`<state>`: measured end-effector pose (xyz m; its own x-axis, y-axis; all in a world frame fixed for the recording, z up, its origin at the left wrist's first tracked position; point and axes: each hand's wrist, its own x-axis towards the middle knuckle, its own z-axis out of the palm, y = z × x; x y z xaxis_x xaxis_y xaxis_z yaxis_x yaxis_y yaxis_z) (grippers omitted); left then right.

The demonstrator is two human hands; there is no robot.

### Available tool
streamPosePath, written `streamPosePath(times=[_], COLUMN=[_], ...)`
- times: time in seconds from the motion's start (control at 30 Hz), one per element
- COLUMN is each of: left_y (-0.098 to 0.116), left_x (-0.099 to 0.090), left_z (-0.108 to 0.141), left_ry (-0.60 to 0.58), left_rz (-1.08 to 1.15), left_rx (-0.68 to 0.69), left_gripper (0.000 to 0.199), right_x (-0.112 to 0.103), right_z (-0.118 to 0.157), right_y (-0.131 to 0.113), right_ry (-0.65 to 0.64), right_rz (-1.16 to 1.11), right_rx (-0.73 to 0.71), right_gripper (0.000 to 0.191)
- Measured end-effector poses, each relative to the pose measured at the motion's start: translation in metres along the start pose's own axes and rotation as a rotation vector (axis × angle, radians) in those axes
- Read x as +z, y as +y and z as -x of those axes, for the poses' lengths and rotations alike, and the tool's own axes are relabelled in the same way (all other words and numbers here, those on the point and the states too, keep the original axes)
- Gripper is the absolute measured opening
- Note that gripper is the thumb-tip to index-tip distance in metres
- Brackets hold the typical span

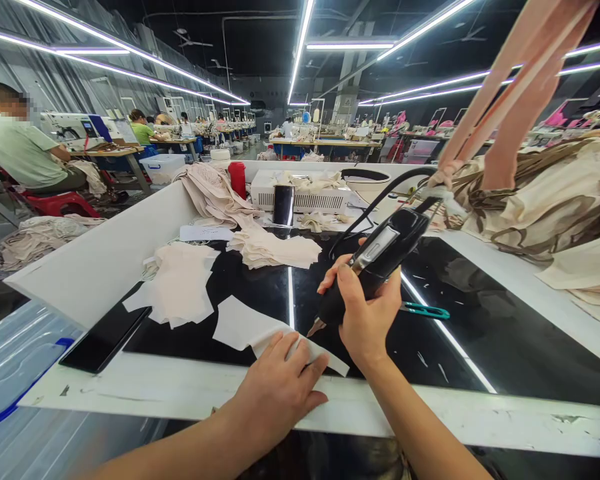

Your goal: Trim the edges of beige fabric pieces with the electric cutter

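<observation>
My right hand (367, 307) is wrapped round a black corded handheld cutter (380, 257) with a pointed metal tip. Its tip is close to the edge of a pale fabric piece (240, 323); whether they touch I cannot tell. My left hand (283, 383) lies on that piece with its fingers stretched out, pressing it to the glossy black board (460, 333). Left of it rests a stack of cut pale pieces (177, 283). Another layered stack (277, 248) lies farther back. Beside my right hand is a teal-handled tool (427, 311), partly hidden.
Pinkish fabric strips (505, 87) hang from above to the cutter's cable end. A dark phone (105, 337) lies at the left edge. Behind the board stand a white vented box (300, 197) and a red container (237, 180). Fabric heaps (555, 200) lie right.
</observation>
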<state>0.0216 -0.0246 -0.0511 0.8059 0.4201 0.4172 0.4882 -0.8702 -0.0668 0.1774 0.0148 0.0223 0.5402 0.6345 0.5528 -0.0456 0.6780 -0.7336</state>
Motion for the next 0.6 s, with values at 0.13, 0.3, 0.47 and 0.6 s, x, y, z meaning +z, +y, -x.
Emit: streamPosePath(times=[0.13,0.3,0.47,0.6], left_y=[-0.018,-0.06,-0.065,-0.04], left_x=[-0.024,-0.036,-0.038,-0.048], left_z=[-0.005,-0.001,0.0,-0.011], left_ry=[-0.002,-0.131,-0.248,-0.361], left_rz=[0.135,0.234,0.064,-0.057], left_rx=[0.006,0.029,-0.1,-0.252], left_gripper=[0.029,0.037,0.037,0.011], right_x=[-0.007,-0.02,-0.032,-0.037], right_z=[-0.005,-0.006,-0.001,0.002], right_y=[-0.01,-0.024,-0.034,-0.038], right_ry=[0.007,-0.009,-0.039,-0.039], right_rz=[0.011,0.014,0.01,-0.005], right_rx=[-0.012,0.018,0.02,0.024], right_gripper=[0.03,0.033,0.033,0.033])
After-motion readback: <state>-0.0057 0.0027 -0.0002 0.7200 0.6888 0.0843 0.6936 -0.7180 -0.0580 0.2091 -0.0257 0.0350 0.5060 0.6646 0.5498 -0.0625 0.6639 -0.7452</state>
